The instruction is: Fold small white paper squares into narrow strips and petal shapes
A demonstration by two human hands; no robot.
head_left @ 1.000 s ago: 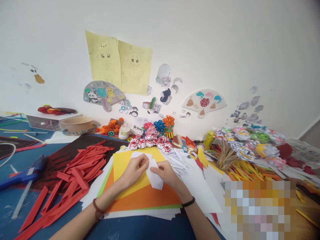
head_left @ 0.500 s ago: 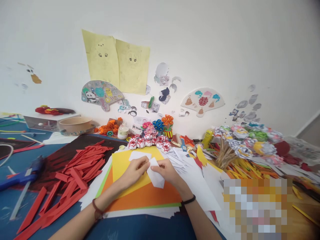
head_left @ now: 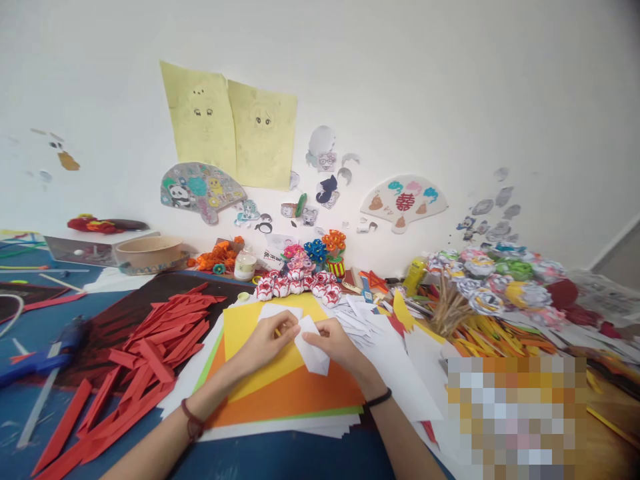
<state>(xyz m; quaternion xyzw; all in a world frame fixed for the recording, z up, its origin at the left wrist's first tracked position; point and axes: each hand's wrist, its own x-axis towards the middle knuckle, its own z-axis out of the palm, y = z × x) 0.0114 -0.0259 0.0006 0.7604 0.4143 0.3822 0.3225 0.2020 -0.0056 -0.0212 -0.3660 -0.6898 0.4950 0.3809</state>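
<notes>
A small piece of folded white paper (head_left: pixel 316 362) is held above the coloured sheets, its lower end pointing down. My right hand (head_left: pixel 341 345) grips its right side, thumb on top. On its left edge, near the top, the curled fingers and thumb of my left hand (head_left: pixel 270 341) pinch together; the fingertips partly overlap the paper. Under both hands lie a yellow sheet (head_left: pixel 240 333) and an orange sheet (head_left: pixel 280 407), stacked on green and white ones. Another white piece (head_left: pixel 270 309) rests on the yellow sheet, partly behind my left hand.
Folded red paper strips (head_left: pixel 155 353) pile up at left, beside a blue glue gun (head_left: pixel 55 353). White folded strips (head_left: pixel 355 320) lie right of the stack. Red-and-white paper flowers (head_left: pixel 295 283) and a glue bottle (head_left: pixel 245 265) stand behind. Colourful paper flowers (head_left: pixel 485 273) crowd the right.
My left hand's fingers have opened slightly into a looser ring at the paper's edge. The right hand and the paper stay nearly where they were. The whole view shifts a little.
</notes>
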